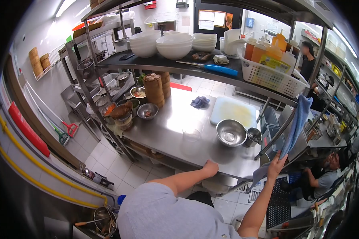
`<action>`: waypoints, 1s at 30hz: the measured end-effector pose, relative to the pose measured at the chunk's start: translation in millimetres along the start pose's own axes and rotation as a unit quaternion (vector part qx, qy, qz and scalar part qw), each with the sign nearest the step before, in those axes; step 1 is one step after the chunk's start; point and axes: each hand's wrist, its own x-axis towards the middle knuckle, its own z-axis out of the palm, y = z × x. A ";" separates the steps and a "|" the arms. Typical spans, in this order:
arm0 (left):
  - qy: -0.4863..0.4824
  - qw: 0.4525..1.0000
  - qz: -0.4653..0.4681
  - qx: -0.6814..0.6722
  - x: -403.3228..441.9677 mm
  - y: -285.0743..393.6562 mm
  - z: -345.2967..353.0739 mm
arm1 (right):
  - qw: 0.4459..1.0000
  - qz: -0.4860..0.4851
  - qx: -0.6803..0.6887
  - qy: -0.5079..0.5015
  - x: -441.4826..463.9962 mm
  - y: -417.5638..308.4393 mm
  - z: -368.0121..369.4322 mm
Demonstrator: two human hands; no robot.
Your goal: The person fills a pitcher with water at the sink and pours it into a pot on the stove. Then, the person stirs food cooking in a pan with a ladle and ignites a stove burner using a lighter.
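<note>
My right hand (276,165) is closed on a long blue cloth (298,127) that hangs over a bar at the right end of the steel table (169,133). My left hand (210,168) rests as a fist at the table's front edge, and whether anything is inside it is hidden. Beyond that fist is a metal bowl (231,133), with a small metal pot (253,137) beside it. Behind them lies a pale cutting board (234,112). A crumpled blue cloth (200,102) sits to the left of the board.
Bamboo steamers (153,91) and food bowls (147,111) stand at the table's left. A shelf (167,65) above holds white bowls (173,46), a blue-handled knife (217,69) and a bottle basket (267,77). One person (327,179) sits low at right; another (307,59) stands farther back.
</note>
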 end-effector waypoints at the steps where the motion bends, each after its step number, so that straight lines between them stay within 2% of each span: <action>1: -0.001 1.000 0.003 0.000 2.6 -0.7 2.6 | 1.000 0.002 0.009 -0.004 0.0 -1.5 -2.5; 4: -0.032 0.999 0.019 -0.030 6.7 0.3 11.2 | 0.996 0.065 0.044 -0.052 0.0 -20.0 -11.1; 5: 0.001 1.000 0.019 -0.013 4.7 0.9 14.6 | 0.999 0.028 0.025 -0.024 1.2 -8.1 -7.4; 6: 0.034 0.999 0.018 0.003 3.7 0.4 15.6 | 0.999 0.033 0.016 -0.023 2.2 -7.8 -9.4; 10: 0.020 1.000 0.009 -0.008 4.2 1.8 9.0 | 0.999 0.007 0.019 -0.035 1.5 -22.5 -7.6; 12: -0.019 1.000 0.003 -0.018 6.7 4.5 -1.4 | 0.999 -0.006 0.040 -0.016 1.4 -19.1 -4.0; 17: -0.068 0.996 0.020 -0.054 5.4 5.7 4.2 | 1.000 0.009 0.019 -0.015 1.5 -19.3 -1.2; 19: 0.056 0.998 0.015 0.020 -1.6 4.4 8.2 | 0.997 0.009 0.072 -0.035 3.3 -9.8 -0.2; 20: 0.026 0.999 0.026 -0.016 -3.0 1.9 8.0 | 0.999 -0.020 0.029 -0.006 2.4 -5.0 2.8; 21: -0.004 0.998 0.047 -0.046 -1.6 -1.9 7.1 | 0.999 -0.024 0.048 -0.001 0.8 0.2 5.3; 23: -0.033 0.998 0.062 0.003 -2.0 -3.4 0.4 | 0.998 0.034 0.044 -0.035 0.5 23.2 7.0; 25: -0.077 0.995 0.056 -0.015 6.6 -6.0 6.7 | 0.985 0.117 0.064 -0.111 -4.5 54.5 20.6; 27: -0.049 0.994 0.096 -0.015 15.2 -18.0 14.9 | 0.997 -0.046 -0.058 0.010 -9.7 15.4 20.9; 28: -0.060 0.992 0.106 0.030 21.8 -16.2 4.1 | 0.993 0.046 -0.082 -0.073 1.0 -1.3 11.6; 29: -0.085 0.990 0.098 0.050 29.3 -13.0 -1.4 | 0.999 0.033 0.011 -0.015 -0.2 -1.1 14.5; 30: -0.093 0.983 0.144 0.063 34.2 -13.3 2.8 | 0.996 0.085 -0.003 -0.024 -6.9 -8.2 9.0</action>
